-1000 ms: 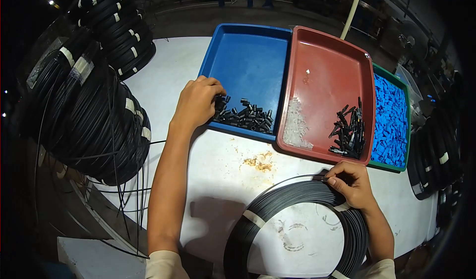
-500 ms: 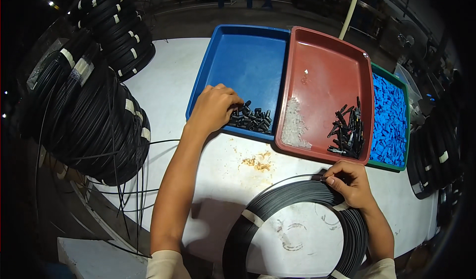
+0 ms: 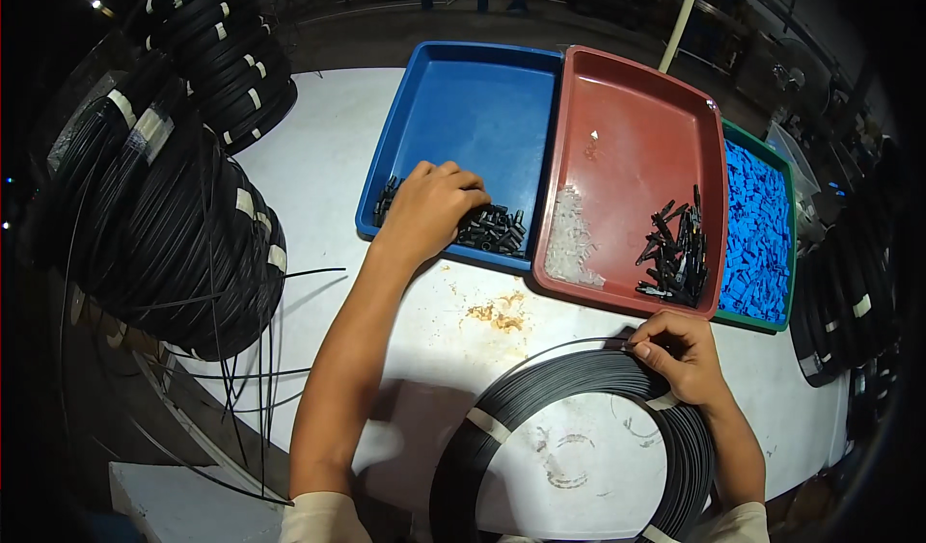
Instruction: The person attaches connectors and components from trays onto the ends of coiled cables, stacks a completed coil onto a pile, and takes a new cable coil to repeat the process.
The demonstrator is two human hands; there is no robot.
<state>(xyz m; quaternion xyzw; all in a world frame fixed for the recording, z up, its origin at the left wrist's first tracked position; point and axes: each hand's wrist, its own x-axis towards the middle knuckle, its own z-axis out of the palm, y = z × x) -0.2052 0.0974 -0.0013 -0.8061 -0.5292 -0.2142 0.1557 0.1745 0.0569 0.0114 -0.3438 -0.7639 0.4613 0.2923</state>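
My left hand [image 3: 431, 210] is in the near part of the blue tray [image 3: 492, 90], its fingers curled down over small black tubular pieces [image 3: 497, 230]. Its fingertips are hidden, so anything between them cannot be made out. More of these pieces show on either side of the hand. Lower right, my right hand [image 3: 683, 352] pinches the end of a black cable [image 3: 579, 341] between thumb and fingers. This strand lifts off a flat cable coil [image 3: 569, 376], bound with pale tape, that lies on the white table [image 3: 415, 350] beneath the hand.
Beside the blue tray, a red tray [image 3: 637, 99] holds clear small pieces [image 3: 571, 239] and slim black parts [image 3: 680, 254]. Farther right, a green tray [image 3: 793, 254] contains blue pieces [image 3: 755, 225]. Large black cable coils [image 3: 164, 225] stand at left, with loose ends jutting over the table.
My left hand has moved slightly left and back over the black pieces, uncovering more of them on its right. My right hand keeps its pinch on the cable.
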